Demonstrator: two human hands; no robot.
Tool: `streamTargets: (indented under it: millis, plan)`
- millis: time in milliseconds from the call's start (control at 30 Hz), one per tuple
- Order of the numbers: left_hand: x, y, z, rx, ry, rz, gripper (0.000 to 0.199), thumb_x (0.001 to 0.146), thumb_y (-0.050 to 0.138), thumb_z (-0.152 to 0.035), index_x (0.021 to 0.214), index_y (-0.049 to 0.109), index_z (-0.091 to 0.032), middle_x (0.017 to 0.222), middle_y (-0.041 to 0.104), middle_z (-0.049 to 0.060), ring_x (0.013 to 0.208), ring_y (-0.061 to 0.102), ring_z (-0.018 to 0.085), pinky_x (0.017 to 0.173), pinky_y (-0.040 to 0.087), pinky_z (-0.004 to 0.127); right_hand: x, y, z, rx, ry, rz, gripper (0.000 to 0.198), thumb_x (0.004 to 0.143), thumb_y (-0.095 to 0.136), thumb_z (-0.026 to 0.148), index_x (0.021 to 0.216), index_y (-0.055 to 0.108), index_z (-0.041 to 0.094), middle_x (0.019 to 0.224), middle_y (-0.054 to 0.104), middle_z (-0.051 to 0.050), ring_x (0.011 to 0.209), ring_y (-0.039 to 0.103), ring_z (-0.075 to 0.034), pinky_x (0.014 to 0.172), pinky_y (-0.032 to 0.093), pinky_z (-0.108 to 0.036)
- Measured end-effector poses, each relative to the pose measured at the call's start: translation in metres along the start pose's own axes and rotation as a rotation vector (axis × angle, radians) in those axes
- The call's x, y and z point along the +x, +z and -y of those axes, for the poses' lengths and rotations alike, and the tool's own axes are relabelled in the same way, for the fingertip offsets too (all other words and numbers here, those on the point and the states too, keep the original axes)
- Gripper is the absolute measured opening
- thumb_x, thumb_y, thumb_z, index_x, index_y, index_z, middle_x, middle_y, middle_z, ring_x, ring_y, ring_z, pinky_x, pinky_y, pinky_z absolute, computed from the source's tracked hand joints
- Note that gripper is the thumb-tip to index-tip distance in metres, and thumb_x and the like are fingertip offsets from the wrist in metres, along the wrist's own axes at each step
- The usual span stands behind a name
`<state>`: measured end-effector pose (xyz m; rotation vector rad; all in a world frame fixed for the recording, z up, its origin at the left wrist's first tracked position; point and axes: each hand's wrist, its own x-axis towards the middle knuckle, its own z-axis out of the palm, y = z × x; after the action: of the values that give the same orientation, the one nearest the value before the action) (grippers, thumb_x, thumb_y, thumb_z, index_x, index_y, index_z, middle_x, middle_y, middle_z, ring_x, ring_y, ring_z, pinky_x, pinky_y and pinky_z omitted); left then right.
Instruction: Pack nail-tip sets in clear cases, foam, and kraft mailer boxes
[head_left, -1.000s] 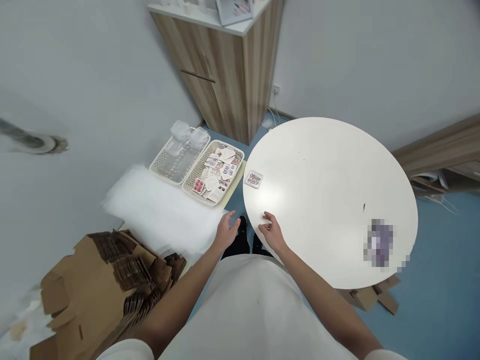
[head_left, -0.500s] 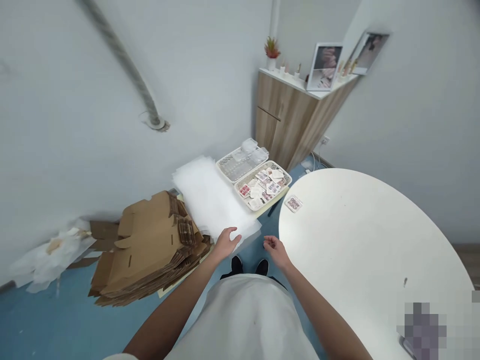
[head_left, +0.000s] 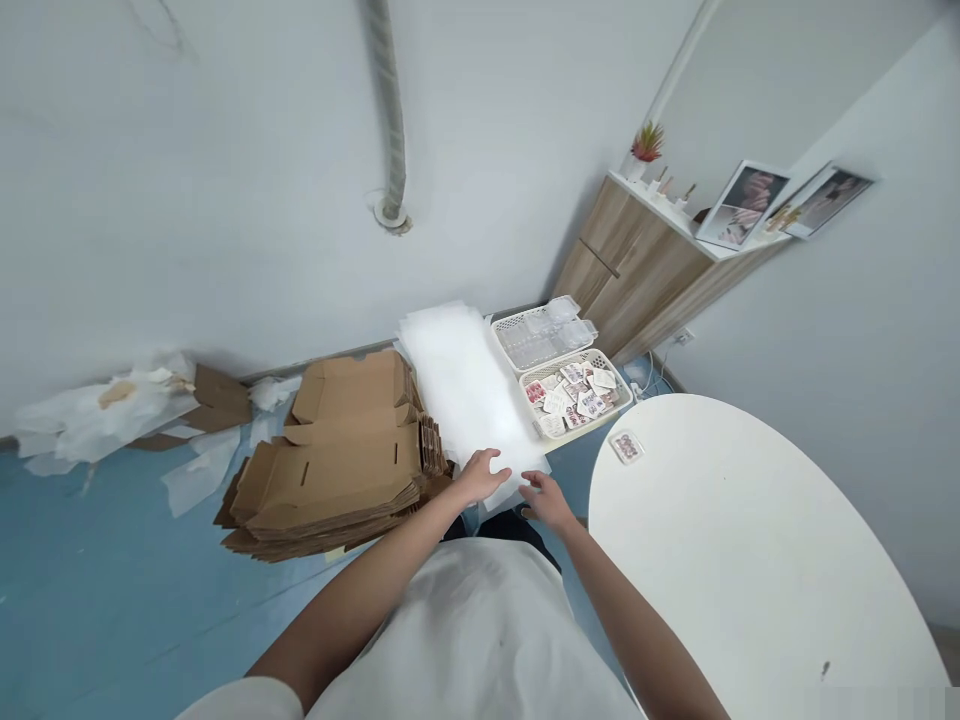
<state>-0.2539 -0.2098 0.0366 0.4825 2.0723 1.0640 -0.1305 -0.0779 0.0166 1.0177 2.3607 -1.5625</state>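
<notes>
A stack of flat cardboard boxes [head_left: 334, 455] lies on the blue floor [head_left: 97, 600] at centre left. Crumpled white paper [head_left: 97, 415] and cardboard scraps sit farther left, along the wall. A pipe [head_left: 386, 110] runs down the wall to a flange. Two baskets stand side by side at centre right — the far one [head_left: 541, 335] holds clear plastic cases, the near one [head_left: 574, 392] small printed cards. At right, a round white tabletop [head_left: 750, 560] carries one small packet [head_left: 625, 446] near its far-left edge. Beyond, a wooden cabinet [head_left: 649, 270] bears a small plant [head_left: 646, 145] and two framed pictures [head_left: 742, 205] — a socket shows low on the wall beside it.
</notes>
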Motion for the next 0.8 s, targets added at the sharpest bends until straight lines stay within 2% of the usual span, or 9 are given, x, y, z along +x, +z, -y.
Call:
streamTargets:
  millis: [233,400,533,600,733,800]
  plan:
    - [0.023,-0.005,-0.020,-0.146,-0.088,-0.054,0.064,0.067,0.056,-0.040,0.124,0.037,-0.015,0.133,0.032,0.014,0.122,0.032,0.024,0.096,0.029,0.030,0.051,0.002,0.040,-0.052,-0.105,0.126,0.055,0.068,0.055,0.034,0.120,0.042,0.019,0.123,0.048,-0.010,0.112,0.046,-0.023,0.091,0.038,-0.038]
    - [0.059,0.000,-0.031,-0.222,-0.163,-0.131,0.072,0.066,0.057,-0.046,0.127,0.033,-0.016,0.136,0.028,0.013,0.122,0.033,0.026,0.095,0.032,0.030,0.094,0.008,0.061,-0.123,-0.133,0.110,0.063,0.069,0.053,0.035,0.126,0.036,0.016,0.133,0.036,-0.011,0.124,0.031,-0.024,0.100,0.028,-0.039]
    - [0.093,0.007,-0.034,-0.302,-0.286,-0.233,0.074,0.068,0.051,-0.056,0.128,0.033,-0.016,0.138,0.027,0.011,0.126,0.025,0.027,0.100,0.026,0.032,0.126,0.012,0.061,-0.184,-0.140,0.130,0.067,0.068,0.051,0.034,0.129,0.031,0.013,0.139,0.024,-0.012,0.131,0.012,-0.024,0.105,0.020,-0.040]
    - [0.104,0.005,-0.031,-0.360,-0.356,-0.215,0.077,0.069,0.048,-0.060,0.129,0.031,-0.014,0.139,0.024,0.011,0.127,0.022,0.027,0.101,0.023,0.032,0.138,0.014,0.058,-0.194,-0.115,0.130,0.068,0.069,0.049,0.032,0.130,0.028,0.012,0.140,0.022,-0.012,0.131,0.007,-0.024,0.105,0.017,-0.041]
    - [0.114,-0.003,-0.017,-0.418,-0.453,-0.158,0.081,0.069,0.045,-0.062,0.131,0.027,-0.013,0.141,0.021,0.012,0.128,0.020,0.026,0.102,0.021,0.032,0.149,0.017,0.055,-0.203,-0.024,0.159,0.074,0.068,0.051,0.035,0.132,0.023,0.010,0.142,0.013,-0.013,0.131,0.006,-0.026,0.105,0.014,-0.043]
    - [0.116,-0.003,-0.011,-0.431,-0.472,-0.182,0.077,0.070,0.045,-0.061,0.130,0.030,-0.014,0.140,0.024,0.011,0.127,0.023,0.025,0.101,0.023,0.031,0.148,0.021,0.056,-0.196,-0.049,0.211,0.076,0.067,0.053,0.033,0.132,0.022,0.011,0.142,0.012,-0.013,0.131,0.005,-0.026,0.106,0.014,-0.042]
